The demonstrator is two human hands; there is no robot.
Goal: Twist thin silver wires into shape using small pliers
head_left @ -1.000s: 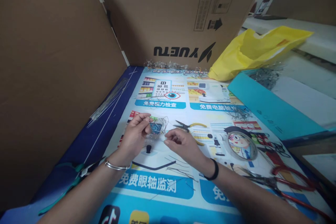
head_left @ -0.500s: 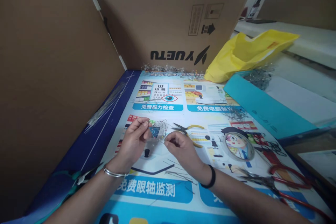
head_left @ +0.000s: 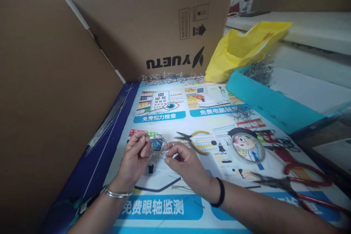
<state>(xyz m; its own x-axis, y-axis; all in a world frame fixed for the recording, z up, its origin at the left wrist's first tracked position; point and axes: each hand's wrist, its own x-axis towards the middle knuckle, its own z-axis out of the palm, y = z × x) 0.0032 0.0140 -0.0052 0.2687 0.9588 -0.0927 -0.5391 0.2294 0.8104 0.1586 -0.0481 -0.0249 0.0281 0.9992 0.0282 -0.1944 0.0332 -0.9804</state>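
A small bent piece of thin silvery wire (head_left: 162, 141) spans the gap between my two hands. My left hand (head_left: 135, 159) is closed in a pinch on its left side, the thumb against the curled fingers. On the other side, my right hand (head_left: 189, 162) pinches the wire with thumb and forefinger. The fine detail of the wire is too small to make out. Just beyond my right hand lie pliers with yellow handles (head_left: 199, 148). Several loose wire pieces (head_left: 182, 189) rest on the printed mat below my wrists.
Red-handled pliers (head_left: 292, 185) and a tape roll (head_left: 262, 153) lie at right. Straight wires (head_left: 106, 126) lie at left. A teal box (head_left: 274, 108) holding tangled wire (head_left: 259, 73) stands beside a yellow bag (head_left: 244, 53). Cardboard walls (head_left: 153, 18) enclose the back and left.
The camera view has shifted. My right hand has turned slightly and its fingers have moved along the wire; my left hand keeps its pinch.
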